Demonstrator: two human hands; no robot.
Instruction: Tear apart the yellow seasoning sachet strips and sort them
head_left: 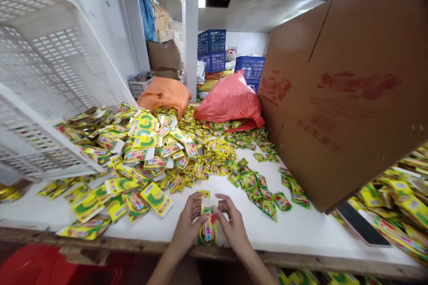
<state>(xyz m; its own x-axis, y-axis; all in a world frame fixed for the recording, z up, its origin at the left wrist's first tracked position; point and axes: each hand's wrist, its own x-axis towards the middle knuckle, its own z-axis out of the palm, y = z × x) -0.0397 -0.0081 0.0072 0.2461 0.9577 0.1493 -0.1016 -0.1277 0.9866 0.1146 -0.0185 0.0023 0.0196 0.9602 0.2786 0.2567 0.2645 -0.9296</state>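
Two hands, one small box. The small box [208, 227] is held upside-on to the camera near the front edge of the white table [219, 183], centre of view, printed face showing. By the left hand [190, 222] its left edge is pinched, thumb against the side; by the right hand [231, 222] the right edge is pinched likewise, fingers curled. Fingertips behind the box are hidden, so how firmly it is gripped cannot be told. Just beyond its top a yellow piece [204, 194] is seen between the hands; whether it is a raised flap cannot be told.

Step in hand, as judged: box top being handled, probably opened or squared up. For the next move, both sides seem to need light, even support, with the top kept unobstructed; thin card could be crushed by a hard squeeze.

Beyond the hands, loose boxes [156, 199] are heaped to the left; green sachets [282, 201] are scattered to the right. Sachets are also spilled at the mouth of a red bag [230, 97]. A phone [363, 225] is placed near a leaning cardboard box [334, 133].
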